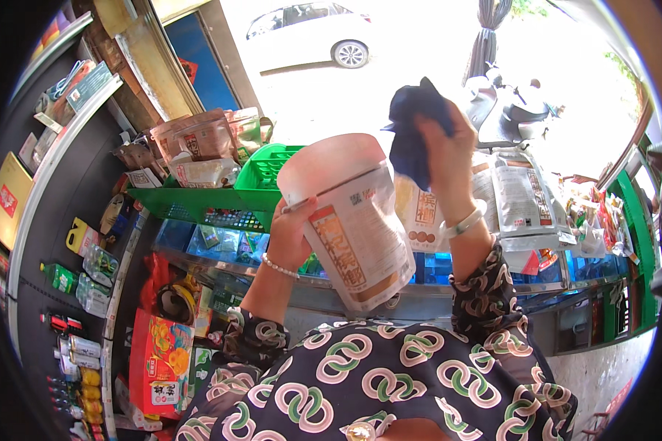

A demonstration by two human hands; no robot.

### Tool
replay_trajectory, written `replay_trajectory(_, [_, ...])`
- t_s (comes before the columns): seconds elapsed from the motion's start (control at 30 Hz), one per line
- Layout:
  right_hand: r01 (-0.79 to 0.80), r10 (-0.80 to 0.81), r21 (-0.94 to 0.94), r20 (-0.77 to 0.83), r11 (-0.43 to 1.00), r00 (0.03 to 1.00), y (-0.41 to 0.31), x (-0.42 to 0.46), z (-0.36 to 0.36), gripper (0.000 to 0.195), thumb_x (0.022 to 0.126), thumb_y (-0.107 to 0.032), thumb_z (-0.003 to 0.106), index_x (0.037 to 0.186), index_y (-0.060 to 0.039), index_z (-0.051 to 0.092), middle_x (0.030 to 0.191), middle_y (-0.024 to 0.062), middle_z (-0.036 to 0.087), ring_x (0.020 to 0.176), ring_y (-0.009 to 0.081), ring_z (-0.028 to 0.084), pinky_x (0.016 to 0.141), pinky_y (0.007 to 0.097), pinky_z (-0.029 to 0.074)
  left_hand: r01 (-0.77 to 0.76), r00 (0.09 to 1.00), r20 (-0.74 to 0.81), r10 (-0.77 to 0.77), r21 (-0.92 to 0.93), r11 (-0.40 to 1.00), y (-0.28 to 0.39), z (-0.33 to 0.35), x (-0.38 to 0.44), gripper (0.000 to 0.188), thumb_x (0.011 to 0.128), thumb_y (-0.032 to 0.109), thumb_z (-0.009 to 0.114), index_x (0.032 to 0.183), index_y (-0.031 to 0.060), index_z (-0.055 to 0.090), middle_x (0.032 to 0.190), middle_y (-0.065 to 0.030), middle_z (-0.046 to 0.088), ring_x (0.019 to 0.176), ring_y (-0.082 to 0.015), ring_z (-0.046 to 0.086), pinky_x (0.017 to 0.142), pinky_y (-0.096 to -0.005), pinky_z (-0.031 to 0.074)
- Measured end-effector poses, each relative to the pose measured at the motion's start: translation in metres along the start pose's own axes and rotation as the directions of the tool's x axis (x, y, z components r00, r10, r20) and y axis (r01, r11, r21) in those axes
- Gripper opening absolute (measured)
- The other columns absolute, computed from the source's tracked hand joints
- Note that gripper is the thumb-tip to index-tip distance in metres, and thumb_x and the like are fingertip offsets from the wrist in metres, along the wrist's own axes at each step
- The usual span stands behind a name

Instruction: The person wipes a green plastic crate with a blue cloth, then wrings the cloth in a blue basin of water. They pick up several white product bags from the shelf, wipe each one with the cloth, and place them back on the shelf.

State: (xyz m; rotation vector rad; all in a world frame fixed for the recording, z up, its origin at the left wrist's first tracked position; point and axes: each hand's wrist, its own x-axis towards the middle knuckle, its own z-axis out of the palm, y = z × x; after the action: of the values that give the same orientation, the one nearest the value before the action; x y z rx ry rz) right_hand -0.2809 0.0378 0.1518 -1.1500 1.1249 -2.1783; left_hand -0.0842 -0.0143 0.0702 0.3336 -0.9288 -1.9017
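Observation:
My left hand grips the side edge of a printed foil pouch near its top and holds it tilted in front of my chest. The pouch's pale pinkish upper part faces up. Raised to the right of the pouch, my right hand is closed on a dark blue cloth, apart from the pouch. Behind the held pouch, another printed pouch is partly hidden. Further right, more silvery pouches lie on the counter.
Green plastic baskets with brown pouches stand at the left of the glass counter. Left are shelves with bottles and cans, and a red gift box. Small packets lie at the right. A scooter and a white car are outside.

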Motion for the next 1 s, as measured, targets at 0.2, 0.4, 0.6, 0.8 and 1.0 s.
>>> replay_trajectory(0.2, [0.799,-0.479,-0.443,0.642,0.406,0.599,0.029,-0.034,0.031,0.040,0.051,-0.003,0.065,0.090,-0.0106,0.058,0.082,0.0128,0.057,0.082,0.0316,0.054,0.072,0.0421,0.046,-0.062,0.992,0.109,0.071,-0.082,0.995,0.003,0.004,0.004,0.028,0.074,-0.001,0.054,0.102,0.0035,0.052,0.094,-0.0072,0.058,0.085,-0.0186,0.058,0.074,-0.0309,0.047])
replay_trajectory(0.4, [-0.222,0.222,-0.017,0.097,0.975,0.970,0.032,0.002,-0.052,0.030,0.073,-0.001,0.048,0.102,0.0024,0.054,0.087,0.0119,0.061,0.074,0.0203,0.061,0.065,0.0289,0.050,-0.206,0.977,-0.042,0.208,0.041,0.978,0.046,-0.017,0.009,0.027,0.079,0.003,0.052,0.106,-0.0013,0.050,0.100,-0.0113,0.058,0.090,-0.0222,0.057,0.080,-0.0345,0.046])
replay_trajectory(0.6, [-0.533,0.327,0.446,0.459,0.719,0.826,0.039,-0.026,-0.020,0.037,0.082,-0.013,0.050,0.115,0.0021,0.044,0.101,0.0129,0.056,0.090,0.0205,0.057,0.082,0.0324,0.046,-0.225,0.973,0.053,0.225,-0.006,0.974,0.064,-0.026,0.022,0.026,0.083,0.007,0.048,0.107,-0.0027,0.049,0.104,-0.0151,0.057,0.093,-0.0248,0.057,0.082,-0.0367,0.046])
replay_trajectory(0.8, [-0.501,0.388,0.262,0.384,0.825,0.838,0.041,-0.042,0.011,0.049,0.069,0.006,0.059,0.116,0.0019,0.046,0.093,0.0104,0.060,0.079,0.0170,0.059,0.072,0.0259,0.049,-0.017,1.000,0.019,0.020,-0.114,0.993,0.067,-0.024,0.031,0.025,0.083,0.005,0.048,0.107,-0.0014,0.048,0.103,-0.0121,0.055,0.093,-0.0235,0.056,0.081,-0.0359,0.046])
replay_trajectory(1.0, [-0.294,0.184,0.310,0.338,0.904,0.923,0.044,-0.007,0.005,0.041,0.070,0.002,0.060,0.110,0.0028,0.051,0.091,0.0133,0.060,0.077,0.0202,0.061,0.072,0.0285,0.052,0.109,0.969,0.245,-0.039,-0.279,0.954,0.016,-0.014,-0.014,0.048,0.086,0.027,0.047,0.126,0.0045,0.032,0.119,-0.0126,0.045,0.111,-0.0243,0.044,0.093,-0.0419,0.036])
